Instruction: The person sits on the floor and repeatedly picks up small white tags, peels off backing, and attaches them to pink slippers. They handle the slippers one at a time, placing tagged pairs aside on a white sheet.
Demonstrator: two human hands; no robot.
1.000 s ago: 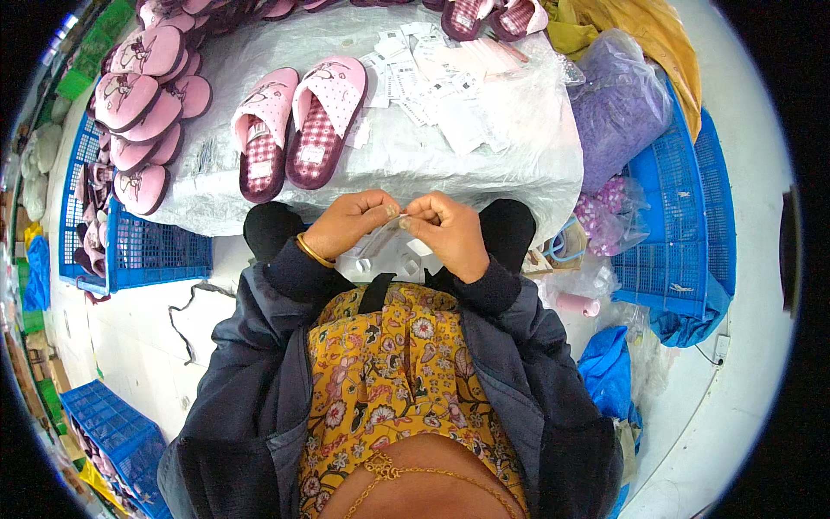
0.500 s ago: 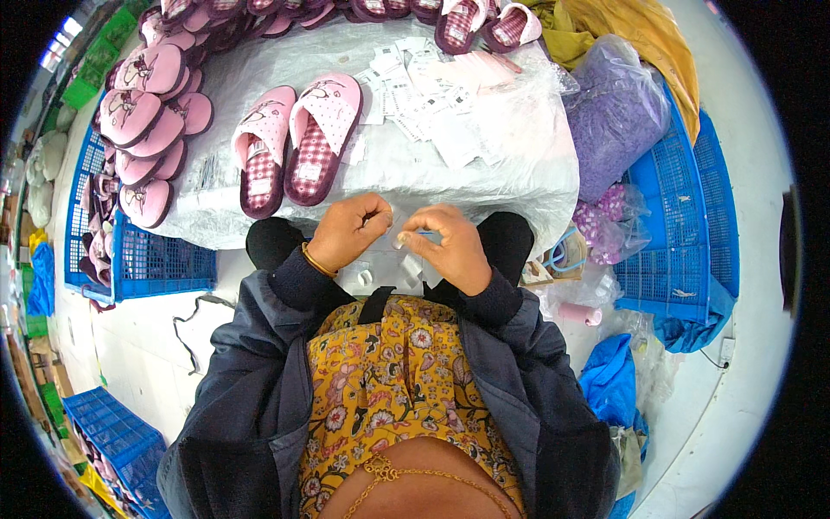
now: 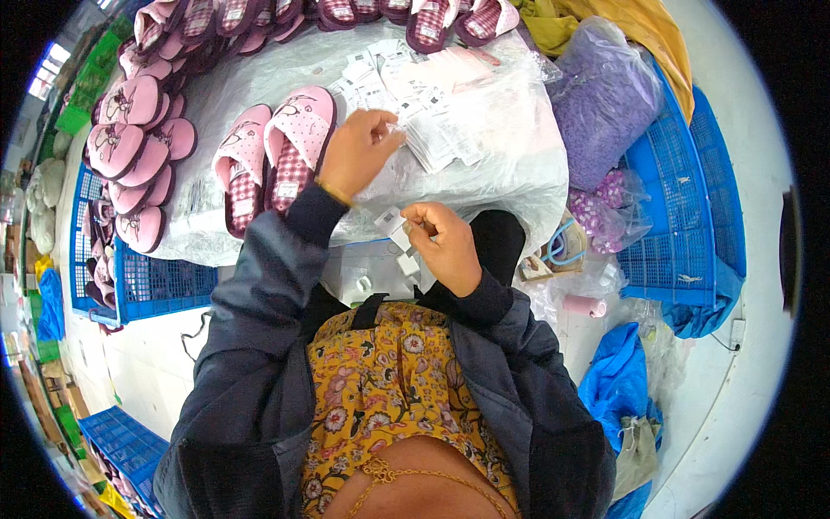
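Right hand [image 3: 443, 246] pinches a white rectangular paper tag [image 3: 390, 221] right of pink fabric slippers [image 3: 303, 124]; a loosened pinch could drop it.

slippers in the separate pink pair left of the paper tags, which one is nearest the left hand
The right-hand slipper of that pair: it lies between the left hand and the other slipper, which sits farther left.

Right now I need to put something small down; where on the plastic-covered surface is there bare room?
Bare room on the plastic-covered surface: at right, between the paper labels and the purple bag; at left, between the slipper pair and the slipper pile. Crowded: the middle, with labels beside the left hand, and the far edge, lined with slippers.
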